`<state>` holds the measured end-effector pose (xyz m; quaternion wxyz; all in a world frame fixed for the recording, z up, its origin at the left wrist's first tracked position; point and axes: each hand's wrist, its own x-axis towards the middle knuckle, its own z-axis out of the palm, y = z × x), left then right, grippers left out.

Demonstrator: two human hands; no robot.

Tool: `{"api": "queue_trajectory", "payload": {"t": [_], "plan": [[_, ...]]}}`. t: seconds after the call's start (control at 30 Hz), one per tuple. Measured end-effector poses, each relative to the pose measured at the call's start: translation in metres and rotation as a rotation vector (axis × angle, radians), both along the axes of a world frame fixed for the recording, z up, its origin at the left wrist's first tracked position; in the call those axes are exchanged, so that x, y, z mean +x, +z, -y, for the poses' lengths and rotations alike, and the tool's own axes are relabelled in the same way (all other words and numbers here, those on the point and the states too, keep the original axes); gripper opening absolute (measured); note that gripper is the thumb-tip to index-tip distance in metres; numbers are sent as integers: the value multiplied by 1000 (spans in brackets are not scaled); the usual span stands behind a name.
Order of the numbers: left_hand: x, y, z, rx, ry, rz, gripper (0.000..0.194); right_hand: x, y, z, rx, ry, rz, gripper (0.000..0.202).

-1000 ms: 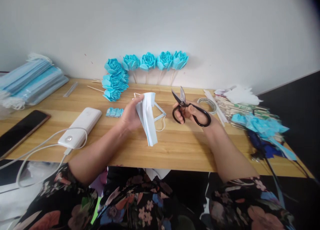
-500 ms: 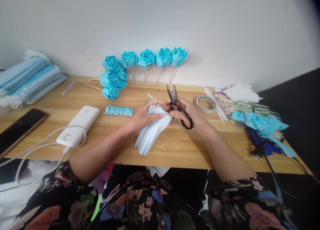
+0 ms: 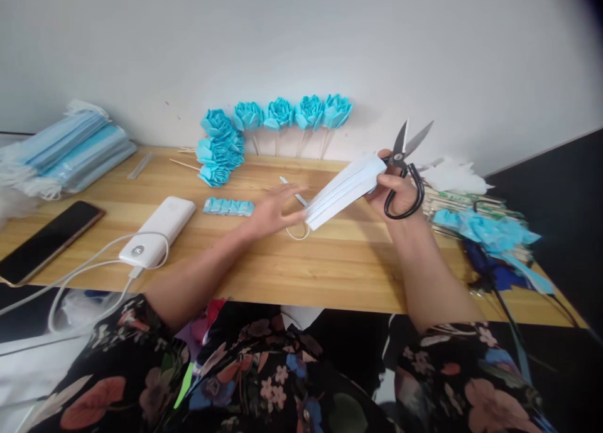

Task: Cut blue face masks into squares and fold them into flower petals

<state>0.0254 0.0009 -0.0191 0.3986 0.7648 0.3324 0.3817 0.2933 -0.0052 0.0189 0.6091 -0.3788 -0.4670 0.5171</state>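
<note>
From my distant place, I see through the head camera that the right hand point(image 3: 398, 194) pinches one end of a pleated face mask point(image 3: 346, 188), pale blue and white, and at the same time keeps the black-handled scissors point(image 3: 400, 163) among its fingers. The scissors' blades stand parted and point away from the body. The mask is above the middle of the bench point(image 3: 301, 276), slanting down toward the left hand point(image 3: 276, 212). This left hand has its fingers spread, close to the mask's lower end; I cannot tell if they touch it, because they are blurred. Near these fingers, I notice a narrow pale strip point(image 3: 284, 181) and a white ear loop point(image 3: 298, 237). Just to the left of the left hand lies a row of folded blue pieces point(image 3: 227, 206). Farther back, four blue flowers point(image 3: 279, 114) on sticks lean against the wall point(image 3: 301, 37).
</note>
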Motion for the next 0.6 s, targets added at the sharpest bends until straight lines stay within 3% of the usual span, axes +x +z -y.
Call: {"api": "queue_trajectory", "payload": {"t": [0.07,0.17,0.33,0.6], "plan": [[3,-9,-3,147,-86,-192,65,7,-3,-4,-8,-5,-108,48],[8,-22,-6,255,-134,-369,53,6,-9,-6,-39,51,-138,43],[6,-33,-16,295,-134,-356,27,1,-19,-7,-29,100,-36,39],[5,-36,-22,355,-109,-436,27,-1,-28,-10,-56,132,-6,39]]}}
